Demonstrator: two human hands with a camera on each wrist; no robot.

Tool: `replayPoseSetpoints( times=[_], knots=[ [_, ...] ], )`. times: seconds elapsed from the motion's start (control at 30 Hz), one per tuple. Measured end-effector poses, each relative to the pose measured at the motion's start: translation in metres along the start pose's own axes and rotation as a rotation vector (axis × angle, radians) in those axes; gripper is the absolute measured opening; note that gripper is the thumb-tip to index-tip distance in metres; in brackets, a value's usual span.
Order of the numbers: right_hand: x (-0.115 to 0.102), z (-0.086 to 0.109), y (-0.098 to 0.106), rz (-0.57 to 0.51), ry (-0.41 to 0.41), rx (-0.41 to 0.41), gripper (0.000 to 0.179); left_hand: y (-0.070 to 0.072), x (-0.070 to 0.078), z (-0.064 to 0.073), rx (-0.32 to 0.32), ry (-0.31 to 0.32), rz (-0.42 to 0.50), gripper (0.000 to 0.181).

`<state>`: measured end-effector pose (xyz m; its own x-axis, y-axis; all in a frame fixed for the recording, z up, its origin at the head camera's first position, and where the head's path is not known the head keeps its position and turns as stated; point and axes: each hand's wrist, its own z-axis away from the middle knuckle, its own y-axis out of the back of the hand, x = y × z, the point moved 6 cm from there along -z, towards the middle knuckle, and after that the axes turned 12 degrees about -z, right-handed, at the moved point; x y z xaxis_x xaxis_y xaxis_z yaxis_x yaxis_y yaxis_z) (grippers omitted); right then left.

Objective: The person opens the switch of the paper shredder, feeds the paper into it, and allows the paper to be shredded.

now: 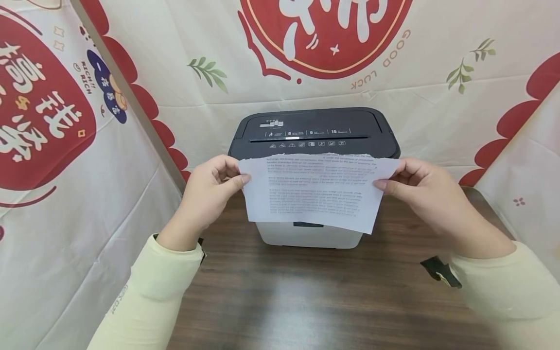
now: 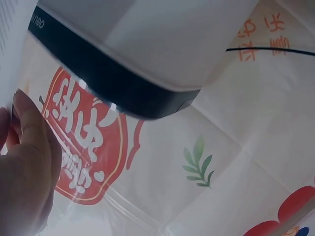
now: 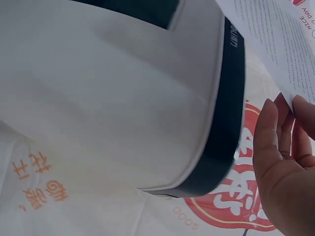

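Note:
A printed sheet of paper (image 1: 315, 189) with a ragged, torn top edge is stretched between both hands. My left hand (image 1: 214, 182) pinches its left edge near the upper corner, thumb on the near face. At the right edge, my right hand (image 1: 422, 187) pinches it the same way. Behind the paper stands a paper shredder (image 1: 312, 124) with a black top and a white bin; its narrow slot lies just beyond the torn edge. In the right wrist view the paper (image 3: 275, 49) is beside the shredder's dark rim (image 3: 221, 128). The paper hides much of the shredder's front.
The shredder stands on a brown wooden table (image 1: 280, 301). White cloth with red prints (image 1: 175, 97) hangs behind and on both sides. A thin black cable (image 2: 270, 49) runs from near the shredder in the left wrist view.

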<state>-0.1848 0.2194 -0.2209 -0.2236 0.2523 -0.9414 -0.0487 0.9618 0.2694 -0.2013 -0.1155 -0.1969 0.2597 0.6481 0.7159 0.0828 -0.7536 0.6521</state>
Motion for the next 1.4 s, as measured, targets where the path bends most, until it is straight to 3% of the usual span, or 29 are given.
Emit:
replayPoseSetpoints(
  times=[0.33, 0.67, 1.03, 1.4],
  knots=[
    [-0.022, -0.012, 0.007, -0.020, 0.040, 0.000, 0.012, 0.012, 0.011, -0.009, 0.024, -0.016, 0.029, 0.008],
    [-0.037, -0.024, 0.016, 0.054, -0.005, 0.062, 0.011, 0.021, 0.022, -0.024, 0.044, -0.035, 0.012, 0.009],
    [-0.052, -0.039, 0.024, 0.004, 0.044, 0.045, 0.013, 0.025, 0.033, -0.037, 0.043, -0.040, 0.092, 0.005],
    [-0.064, -0.055, 0.030, 0.054, 0.102, 0.064, 0.010, 0.028, 0.042, -0.049, 0.084, -0.075, 0.113, 0.003]
  ],
)
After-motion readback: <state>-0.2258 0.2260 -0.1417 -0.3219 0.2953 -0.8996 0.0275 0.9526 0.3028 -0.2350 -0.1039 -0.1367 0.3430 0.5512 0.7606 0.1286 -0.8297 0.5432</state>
